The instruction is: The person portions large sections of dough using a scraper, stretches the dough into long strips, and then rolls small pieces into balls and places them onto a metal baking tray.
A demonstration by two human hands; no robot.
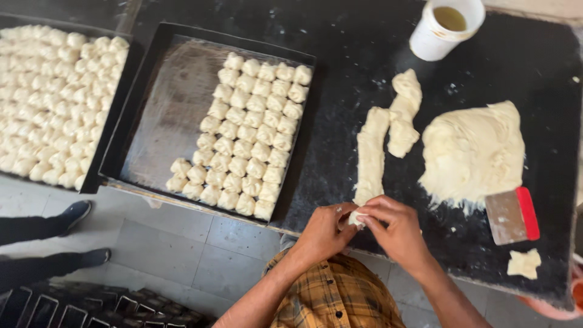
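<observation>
While the left hand (322, 232) and right hand (395, 228) pinch their fingers closed on a small dough piece (357, 217) at the near end of a dough strip (370, 155), the far tray (36, 97) sits full. The nearer tray (164, 115) is about half filled, and a large dough slab (473, 152) lies uncut on the dark worktop (340, 73), so much portioning looks left.

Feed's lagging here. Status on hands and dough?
Left hand and right hand pinching one small dough piece. Dough strip just ahead. Nothing blocking.

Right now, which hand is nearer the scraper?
Right. The right hand sits just left of the scraper; the left hand is farther left, beyond it.
</observation>
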